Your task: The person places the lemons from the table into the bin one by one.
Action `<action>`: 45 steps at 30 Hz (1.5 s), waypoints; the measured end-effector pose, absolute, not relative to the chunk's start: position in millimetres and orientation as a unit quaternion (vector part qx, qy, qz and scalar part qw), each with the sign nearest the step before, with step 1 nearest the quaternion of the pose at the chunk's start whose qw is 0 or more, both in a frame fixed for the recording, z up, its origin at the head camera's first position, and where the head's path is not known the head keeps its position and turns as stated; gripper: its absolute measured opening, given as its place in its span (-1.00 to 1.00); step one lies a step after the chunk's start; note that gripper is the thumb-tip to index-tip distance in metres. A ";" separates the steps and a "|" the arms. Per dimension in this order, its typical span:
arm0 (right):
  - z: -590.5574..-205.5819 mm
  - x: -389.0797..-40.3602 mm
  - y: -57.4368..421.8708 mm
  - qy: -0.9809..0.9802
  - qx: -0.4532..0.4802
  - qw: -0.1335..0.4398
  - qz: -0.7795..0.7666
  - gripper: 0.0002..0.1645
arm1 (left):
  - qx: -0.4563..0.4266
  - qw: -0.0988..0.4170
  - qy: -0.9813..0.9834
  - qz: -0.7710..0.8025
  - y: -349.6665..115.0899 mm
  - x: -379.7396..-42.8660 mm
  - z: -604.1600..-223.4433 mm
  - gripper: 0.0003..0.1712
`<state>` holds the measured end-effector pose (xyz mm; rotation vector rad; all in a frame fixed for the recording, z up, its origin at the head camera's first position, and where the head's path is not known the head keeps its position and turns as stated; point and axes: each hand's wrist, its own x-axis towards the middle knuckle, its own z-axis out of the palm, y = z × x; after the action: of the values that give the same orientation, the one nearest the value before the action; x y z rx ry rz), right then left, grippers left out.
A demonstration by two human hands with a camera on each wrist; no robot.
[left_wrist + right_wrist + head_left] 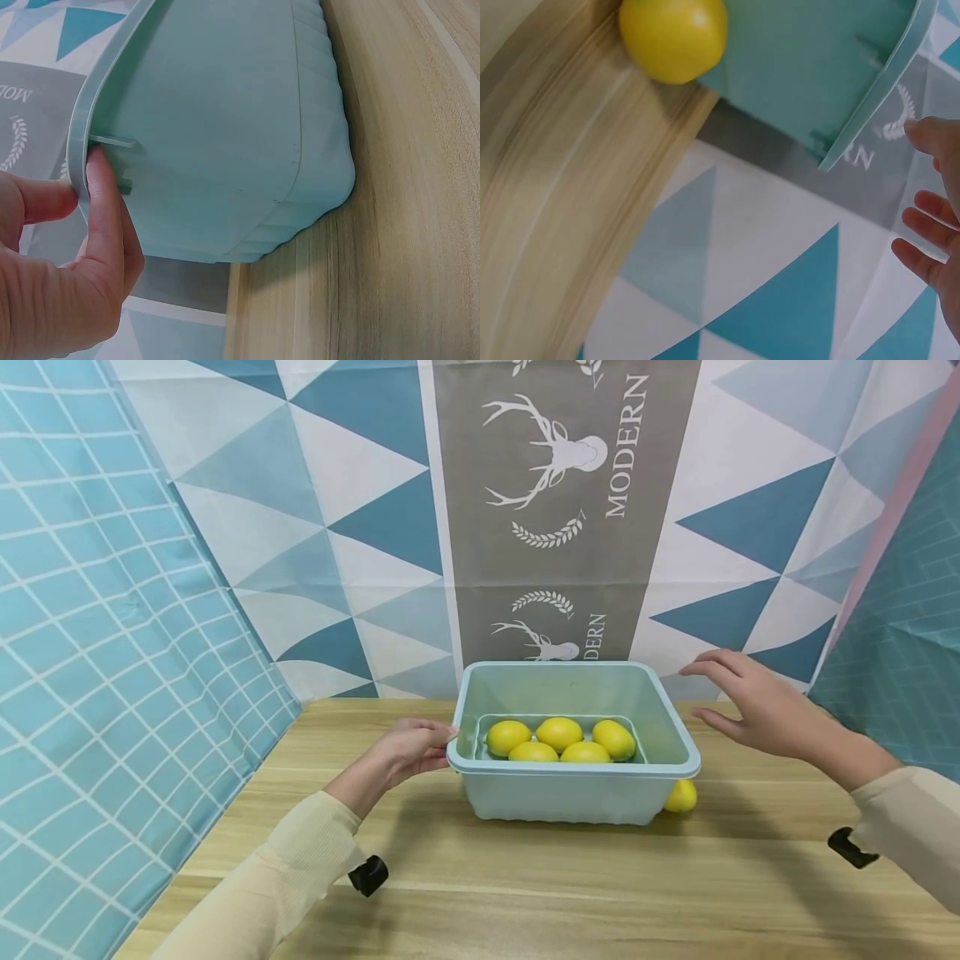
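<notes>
A pale green plastic basin with several yellow lemons inside stands on the wooden table. My left hand pinches the basin's left rim; the left wrist view shows the thumb on the outer edge and fingers under the lip. On the other side my right hand hovers in the air near the right rim, fingers apart and holding nothing. One more lemon lies on the table against the basin's right side, partly hidden by it in the head view.
Behind the table's back edge hangs a patterned cloth with triangles and deer heads. A blue checked cloth closes off the left side, and a teal cloth the right. Wooden tabletop stretches in front of the basin.
</notes>
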<state>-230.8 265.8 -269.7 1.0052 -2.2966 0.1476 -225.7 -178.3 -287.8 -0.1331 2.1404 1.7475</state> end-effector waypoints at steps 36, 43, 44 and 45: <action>-359.9 -222.6 297.9 -0.853 0.461 0.246 0.010 -0.13 | -0.053 0.182 0.761 0.621 -176.2 -226.0 -288.1 -0.56; -368.6 -223.8 293.1 -0.832 0.497 0.242 0.044 -0.34 | -0.054 0.181 0.761 0.620 -176.2 -225.8 -287.5 -0.56; -369.6 -223.8 292.1 -0.830 0.500 0.242 0.046 -0.36 | -0.054 0.181 0.762 0.620 -176.3 -225.7 -287.6 -0.57; -370.6 -223.9 291.1 -0.830 0.501 0.241 0.047 -0.37 | -0.055 0.181 0.762 0.619 -176.4 -225.5 -287.8 -0.56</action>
<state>-223.9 291.1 -370.6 1.3704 -2.2696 0.1282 -225.5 -176.4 -287.8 -0.1542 2.1531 1.7494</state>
